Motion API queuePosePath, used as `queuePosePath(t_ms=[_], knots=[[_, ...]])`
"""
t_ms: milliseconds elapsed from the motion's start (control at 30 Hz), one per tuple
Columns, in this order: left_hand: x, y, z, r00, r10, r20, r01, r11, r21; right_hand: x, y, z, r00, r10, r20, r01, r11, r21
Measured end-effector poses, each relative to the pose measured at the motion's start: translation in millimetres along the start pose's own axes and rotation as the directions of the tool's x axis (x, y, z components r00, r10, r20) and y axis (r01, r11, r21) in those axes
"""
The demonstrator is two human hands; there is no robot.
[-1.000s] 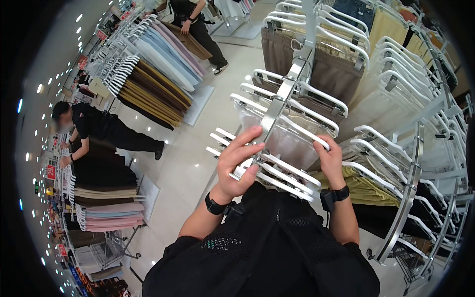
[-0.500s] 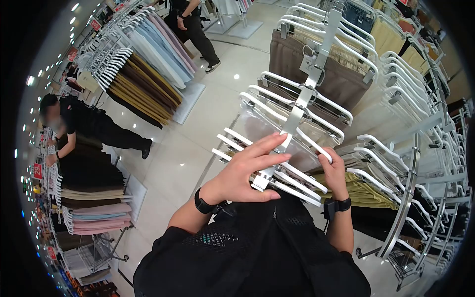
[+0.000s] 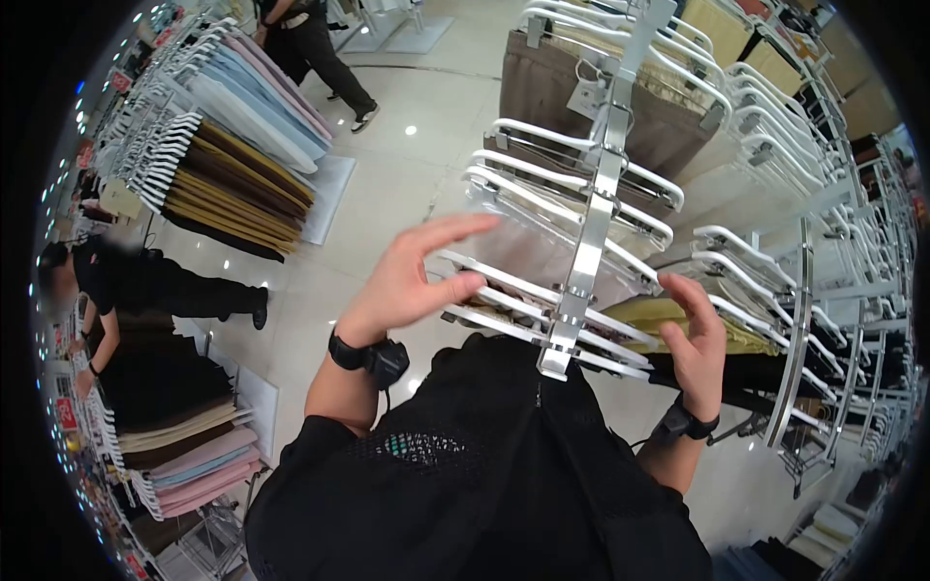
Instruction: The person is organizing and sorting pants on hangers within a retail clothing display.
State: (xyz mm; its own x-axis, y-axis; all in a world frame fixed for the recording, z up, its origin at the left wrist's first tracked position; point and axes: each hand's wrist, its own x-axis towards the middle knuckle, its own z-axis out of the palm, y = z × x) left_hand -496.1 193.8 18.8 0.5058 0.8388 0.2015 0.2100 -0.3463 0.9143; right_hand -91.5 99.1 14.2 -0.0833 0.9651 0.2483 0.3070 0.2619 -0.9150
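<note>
My left hand (image 3: 399,281), thumb and fingers apart, hovers by the left ends of the front white hangers (image 3: 494,293). It holds nothing I can see. My right hand (image 3: 699,344) is beside their right ends, its fingers curved and spread with a gap between thumb and forefinger. Between the hands runs a metal display arm (image 3: 587,254), from which the hangers hang. Just behind the front hangers is a pale sheer garment (image 3: 542,250). Farther along the arm hang grey-brown trousers (image 3: 552,92) with a white tag (image 3: 587,100).
On the right, more hangers with a yellow-green garment (image 3: 741,329) hang by a curved metal rail (image 3: 800,334). To the left stands a rack of brown and mustard trousers (image 3: 242,189). A co-worker in black (image 3: 174,281) handles another rack; a second person (image 3: 310,58) stands farther back.
My left hand has come off the metal arm and moved left. My right hand has let go of a hanger end and moved right. The view has shifted a little.
</note>
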Motion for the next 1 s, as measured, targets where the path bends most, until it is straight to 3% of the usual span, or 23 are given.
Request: queuePosePath(t_ms=[67, 167, 200, 267, 400, 500, 533, 600, 667, 767, 900, 1000], knots=[[5.4, -11.0, -6.9, 1.000, -0.009, -0.026, 0.014, 0.980, 0.199, -12.7, -12.5, 15.2, 0.998, -0.059, 0.006, 0.059, 0.998, 0.018], [9.0, -28.4, -9.1, 0.997, -0.015, 0.080, -0.011, 0.951, 0.308, -13.5, -35.3, 48.7, 0.983, -0.146, 0.115, 0.150, 0.988, -0.026], [10.8, -31.1, -9.1, 0.996, -0.006, 0.094, -0.023, 0.953, 0.301, -12.8, -39.8, 60.5, 0.979, -0.154, 0.134, 0.159, 0.987, -0.023], [15.9, -34.4, -7.1, 0.951, -0.182, 0.250, 0.127, 0.967, 0.222, -6.4, -52.1, 78.1, 0.960, -0.255, 0.115, 0.267, 0.958, -0.103], [19.3, -51.5, 0.3, 0.947, -0.128, 0.296, 0.073, 0.979, 0.190, -2.5, -64.6, 99.2, 0.962, -0.267, 0.053, 0.272, 0.940, -0.208], [17.5, -59.5, 4.3, 0.941, -0.105, 0.321, 0.070, 0.990, 0.119, -1.8, -64.3, 112.1, 0.969, -0.206, 0.135, 0.243, 0.887, -0.392], [16.0, -59.8, 5.3, 0.936, -0.142, 0.321, 0.131, 0.990, 0.057, -3.9, -60.5, 116.5, 0.973, -0.188, 0.134, 0.227, 0.887, -0.401], [12.7, -65.4, 7.8, 0.928, -0.177, 0.326, 0.194, 0.981, -0.020, -7.8, -49.9, 124.5, 0.964, -0.258, 0.061, 0.258, 0.864, -0.432], [10.3, -73.1, 10.2, 0.935, -0.130, 0.331, 0.151, 0.988, -0.040, -9.0, -40.6, 136.5, 0.956, -0.293, 0.017, 0.271, 0.860, -0.433], [8.9, -83.2, 15.2, 0.934, -0.088, 0.347, 0.120, 0.990, -0.073, -11.7, -25.0, 152.9, 0.893, -0.413, -0.177, 0.292, 0.833, -0.469], [11.8, -96.5, 18.9, 0.933, 0.017, 0.360, 0.030, 0.992, -0.125, -12.6, -24.8, 154.8, 0.888, -0.423, -0.180, 0.288, 0.817, -0.499], [11.7, -96.1, 20.9, 0.908, -0.024, 0.417, 0.078, 0.991, -0.111, -18.3, -24.0, 157.5, 0.889, -0.397, -0.226, 0.249, 0.836, -0.489]])
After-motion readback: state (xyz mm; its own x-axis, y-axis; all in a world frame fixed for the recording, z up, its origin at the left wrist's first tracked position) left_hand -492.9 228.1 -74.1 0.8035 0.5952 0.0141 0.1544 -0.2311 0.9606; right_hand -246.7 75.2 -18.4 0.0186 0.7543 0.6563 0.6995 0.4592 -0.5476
